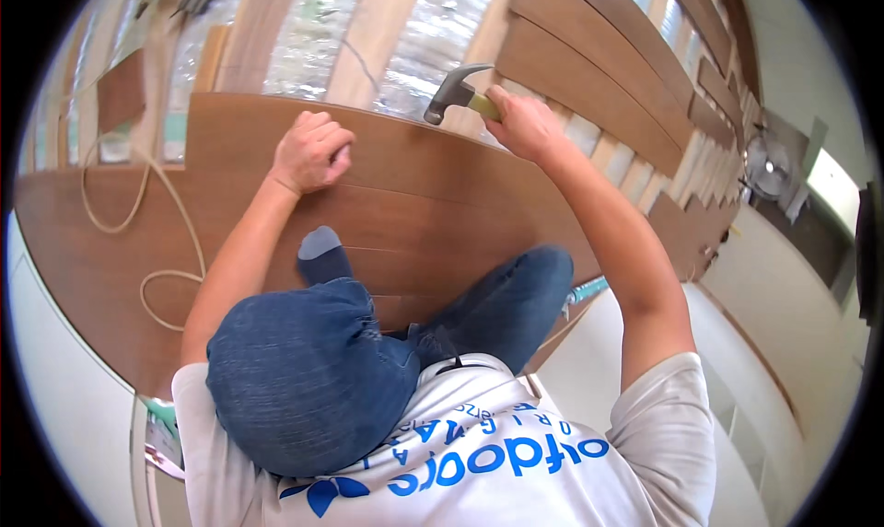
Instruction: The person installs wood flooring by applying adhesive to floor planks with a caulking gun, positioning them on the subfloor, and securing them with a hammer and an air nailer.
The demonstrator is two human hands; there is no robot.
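My right hand [525,125] grips a claw hammer [453,92] by its yellowish handle. The metal head hangs over the far edge of a brown wooden floorboard [433,163], beside the shiny film. My left hand [313,152] is closed in a loose fist and rests at the same board, left of the hammer. Its curled fingers hide whatever may be inside them. Between my arms, my bent legs in jeans and one grey-toed sock [320,243] lie on the laid boards.
Wooden battens [364,44] with shiny film [428,39] between them run beyond the boards. Loose brown boards [589,90] lie on them at the far right. A pale hose [189,219] loops at left near a short board piece [122,90]. A fan [768,165] stands at far right.
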